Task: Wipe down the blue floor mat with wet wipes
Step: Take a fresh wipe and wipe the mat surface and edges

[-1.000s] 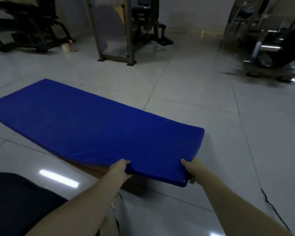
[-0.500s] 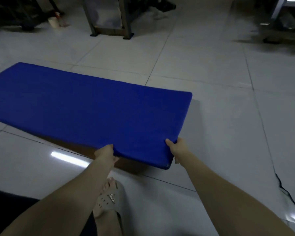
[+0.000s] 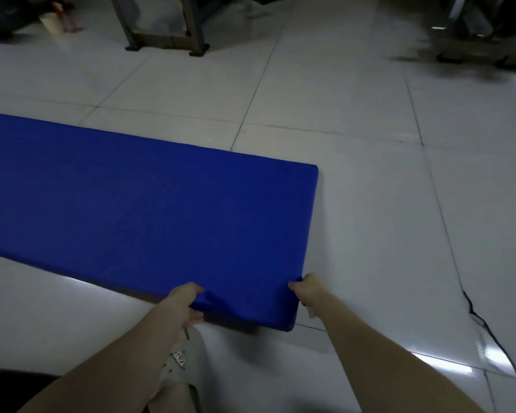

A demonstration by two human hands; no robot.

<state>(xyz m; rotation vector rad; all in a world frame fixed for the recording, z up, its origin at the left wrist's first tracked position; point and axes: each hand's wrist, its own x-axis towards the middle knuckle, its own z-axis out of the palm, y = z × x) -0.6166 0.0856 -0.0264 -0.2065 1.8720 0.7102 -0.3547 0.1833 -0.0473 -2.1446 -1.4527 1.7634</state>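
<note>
The thick blue floor mat stretches from the left edge of the view to the middle, over white floor tiles. My left hand grips its near edge, thumb on top and fingers underneath. My right hand grips the near right corner. That corner is raised a little off the floor, with a dark shadow under it. A small pale scrap, perhaps a wipe, shows under my right hand; I cannot tell what it is.
My foot in a pale clog stands just below the mat's near edge. A metal frame's feet and gym machines line the far floor. A cup stands far left. A dark cable runs along the floor at right.
The mat's near end has come down closer to the floor and lies flatter. Both hands kept their grip. My view has tilted down and nearer to the mat.
</note>
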